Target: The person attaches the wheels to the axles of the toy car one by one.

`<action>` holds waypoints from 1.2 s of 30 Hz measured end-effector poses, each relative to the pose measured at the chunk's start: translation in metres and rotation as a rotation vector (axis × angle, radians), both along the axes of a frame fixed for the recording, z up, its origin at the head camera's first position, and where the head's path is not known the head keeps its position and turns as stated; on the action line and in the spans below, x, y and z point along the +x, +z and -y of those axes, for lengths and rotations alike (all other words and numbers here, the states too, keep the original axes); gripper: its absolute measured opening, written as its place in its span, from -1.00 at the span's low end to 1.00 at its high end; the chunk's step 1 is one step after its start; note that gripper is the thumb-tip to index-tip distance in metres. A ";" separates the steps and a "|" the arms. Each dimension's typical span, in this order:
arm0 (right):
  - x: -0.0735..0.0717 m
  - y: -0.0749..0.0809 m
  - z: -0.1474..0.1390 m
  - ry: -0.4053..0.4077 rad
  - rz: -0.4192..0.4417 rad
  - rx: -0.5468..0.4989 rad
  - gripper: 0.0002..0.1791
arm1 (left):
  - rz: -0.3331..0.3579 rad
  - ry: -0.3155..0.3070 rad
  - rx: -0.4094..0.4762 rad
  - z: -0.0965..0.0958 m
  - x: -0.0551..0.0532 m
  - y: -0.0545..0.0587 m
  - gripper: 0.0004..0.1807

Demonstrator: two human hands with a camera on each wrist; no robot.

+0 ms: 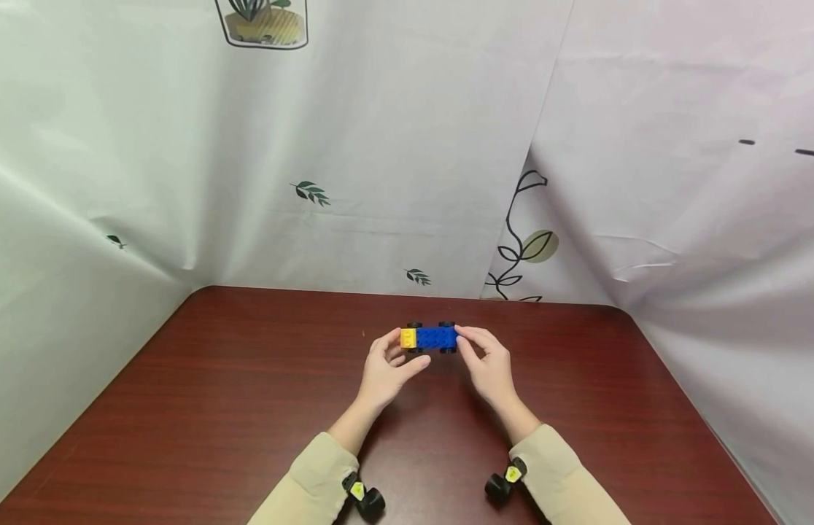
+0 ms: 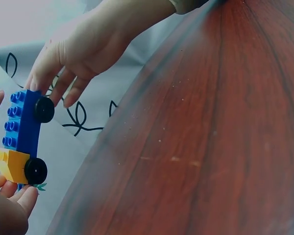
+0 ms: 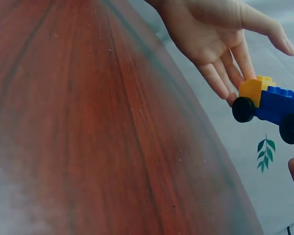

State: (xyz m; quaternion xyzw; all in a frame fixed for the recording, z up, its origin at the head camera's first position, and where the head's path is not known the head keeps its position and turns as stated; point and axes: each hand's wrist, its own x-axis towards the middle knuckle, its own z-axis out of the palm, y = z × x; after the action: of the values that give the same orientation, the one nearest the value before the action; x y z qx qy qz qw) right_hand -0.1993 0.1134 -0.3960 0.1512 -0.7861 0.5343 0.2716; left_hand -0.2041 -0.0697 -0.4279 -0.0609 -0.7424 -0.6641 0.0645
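Note:
A toy car built of blue and yellow bricks (image 1: 436, 337) is held above the table, its studded top showing in the head view. The right hand (image 1: 494, 370) pinches its blue end between thumb and fingers. At the other end, a yellow brick (image 3: 250, 91) touches the straight fingertips of the left hand (image 1: 383, 377). The left thumb stands out apart from the car, as the right wrist view shows. Black wheels (image 2: 44, 109) sit along both sides of the car. In the left wrist view the left hand (image 2: 7, 213) is partly cut off.
A dark red wooden table (image 1: 249, 408) with rounded far corners lies beneath the hands. White cloth (image 1: 394, 146) printed with leaves and plants hangs behind it and along the sides. Black wrist devices (image 1: 367, 499) are strapped over both light sleeves.

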 end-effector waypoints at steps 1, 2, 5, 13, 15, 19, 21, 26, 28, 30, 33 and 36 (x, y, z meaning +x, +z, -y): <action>-0.001 -0.001 0.000 -0.004 0.014 -0.001 -0.77 | -0.002 -0.001 -0.001 0.000 0.000 0.000 -0.11; -0.003 -0.001 0.000 -0.007 0.028 0.000 -0.77 | -0.008 0.001 -0.006 0.000 0.000 0.000 -0.11; -0.015 -0.016 -0.002 -0.007 0.075 -0.010 -0.76 | -0.022 0.015 -0.028 0.000 0.000 -0.001 -0.10; -0.033 -0.040 -0.007 0.038 0.221 -0.062 -0.70 | -0.050 0.049 -0.069 0.000 -0.003 -0.010 -0.15; -0.033 -0.041 -0.008 0.035 0.253 -0.046 -0.67 | -0.047 0.050 -0.074 0.000 -0.003 -0.010 -0.18; -0.032 -0.043 -0.010 0.015 0.302 0.007 -0.61 | -0.037 0.033 -0.083 -0.001 -0.002 -0.006 -0.21; -0.032 -0.044 -0.011 0.010 0.330 0.027 -0.57 | -0.041 0.012 -0.099 -0.002 0.002 0.003 -0.23; -0.031 -0.048 -0.013 0.024 0.382 0.075 -0.49 | -0.028 -0.036 -0.122 -0.002 0.015 0.022 -0.26; -0.031 -0.049 -0.014 0.032 0.389 0.095 -0.48 | -0.012 -0.044 -0.121 -0.002 0.013 0.018 -0.25; -0.031 -0.050 -0.015 0.041 0.402 0.101 -0.48 | -0.006 -0.045 -0.125 -0.001 0.007 0.008 -0.23; -0.032 -0.051 -0.016 0.053 0.425 0.112 -0.48 | -0.003 -0.043 -0.149 0.000 -0.001 -0.008 -0.21; -0.032 -0.051 -0.016 0.060 0.451 0.125 -0.48 | -0.009 -0.040 -0.172 0.001 -0.006 -0.017 -0.20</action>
State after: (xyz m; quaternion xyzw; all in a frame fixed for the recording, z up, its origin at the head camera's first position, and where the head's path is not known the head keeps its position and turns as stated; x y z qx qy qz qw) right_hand -0.2311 0.1296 -0.4470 0.0678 -0.8536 0.5127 0.0634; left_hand -0.2100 -0.0704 -0.4451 -0.0838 -0.7951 -0.5987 0.0491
